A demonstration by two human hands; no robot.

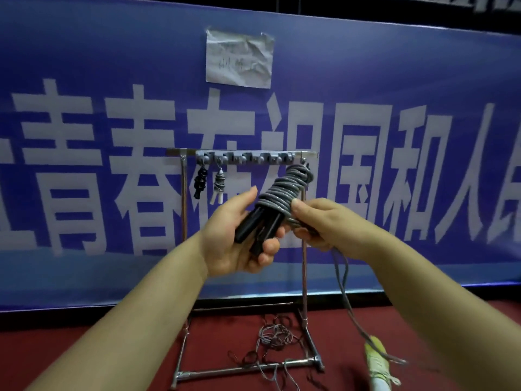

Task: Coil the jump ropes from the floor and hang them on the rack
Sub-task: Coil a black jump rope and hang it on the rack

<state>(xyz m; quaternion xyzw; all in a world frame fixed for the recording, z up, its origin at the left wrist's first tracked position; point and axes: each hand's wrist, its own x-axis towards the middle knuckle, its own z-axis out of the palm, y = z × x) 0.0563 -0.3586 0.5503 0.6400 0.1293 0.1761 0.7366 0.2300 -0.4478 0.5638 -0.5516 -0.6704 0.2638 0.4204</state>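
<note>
The coiling step was in hand. The left hand (239,235) gripped the black handles (255,224) of the grey rope (284,190), held in front of the rack (242,158); the right hand (318,221) pinched the last turns. Next, I judge, the loose tail (346,292) needed winding before hanging on a free hook.

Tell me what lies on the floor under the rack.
Under the rack, loose thin ropes lie tangled on the red floor across the base bar. The forearms cover the floor to either side, so any more rope there is hidden.
</note>
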